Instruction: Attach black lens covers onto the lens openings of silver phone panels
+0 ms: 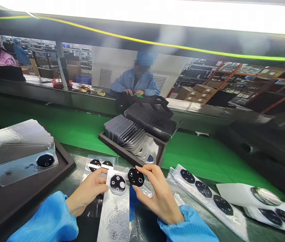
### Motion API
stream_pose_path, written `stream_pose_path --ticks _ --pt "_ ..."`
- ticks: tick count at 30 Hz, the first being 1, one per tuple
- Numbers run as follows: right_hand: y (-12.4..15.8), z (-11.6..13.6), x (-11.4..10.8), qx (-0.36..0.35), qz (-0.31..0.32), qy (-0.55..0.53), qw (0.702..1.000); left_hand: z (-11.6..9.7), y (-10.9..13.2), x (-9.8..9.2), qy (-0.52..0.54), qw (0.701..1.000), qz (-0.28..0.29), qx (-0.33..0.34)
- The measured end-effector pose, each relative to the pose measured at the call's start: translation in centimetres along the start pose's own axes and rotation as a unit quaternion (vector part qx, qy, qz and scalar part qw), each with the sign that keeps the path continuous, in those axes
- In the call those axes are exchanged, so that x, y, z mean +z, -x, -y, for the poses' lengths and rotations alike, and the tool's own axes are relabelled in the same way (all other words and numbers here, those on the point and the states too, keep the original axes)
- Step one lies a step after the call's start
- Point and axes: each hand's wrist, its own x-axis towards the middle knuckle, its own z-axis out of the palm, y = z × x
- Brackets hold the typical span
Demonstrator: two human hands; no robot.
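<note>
My left hand point(88, 191) is closed on the upper left edge of a silver phone back cover point(114, 215), which stands tilted toward me. A black camera panel with round openings sits at the top of this cover. My right hand point(159, 191) pinches a loose black camera lens cover point(136, 177) between thumb and fingers, just right of the cover's camera area. Behind my left hand lies a clear plastic sheet with black lens covers point(107, 164). A plastic-wrapped strip of black lens covers point(203, 189) lies to the right of my right hand.
At left, a dark tray point(65, 158) holds fanned silver phone back covers point(24, 131). A second tray point(129, 159) of stacked covers sits ahead on the green surface point(188, 151). More wrapped lens covers point(270, 215) lie far right. A person in blue point(134, 80) works opposite.
</note>
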Motion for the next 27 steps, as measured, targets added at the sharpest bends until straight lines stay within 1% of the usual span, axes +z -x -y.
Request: stream_pose_path --ticks 12,21,27 --pt "-0.05 0.03 0.06 0.002 0.010 -0.002 1.000 0.02 0.07 0.09 -0.006 1.000 -0.002 0.006" --pt "-0.05 0.22 -0.10 -0.003 0.015 0.000 1.000 -0.40 0.22 0.27 -0.016 1.000 -0.002 -0.006" --pt "-0.17 0.53 0.02 0.000 0.024 -0.017 1.000 -0.36 0.24 0.38 -0.019 1.000 -0.003 -0.013"
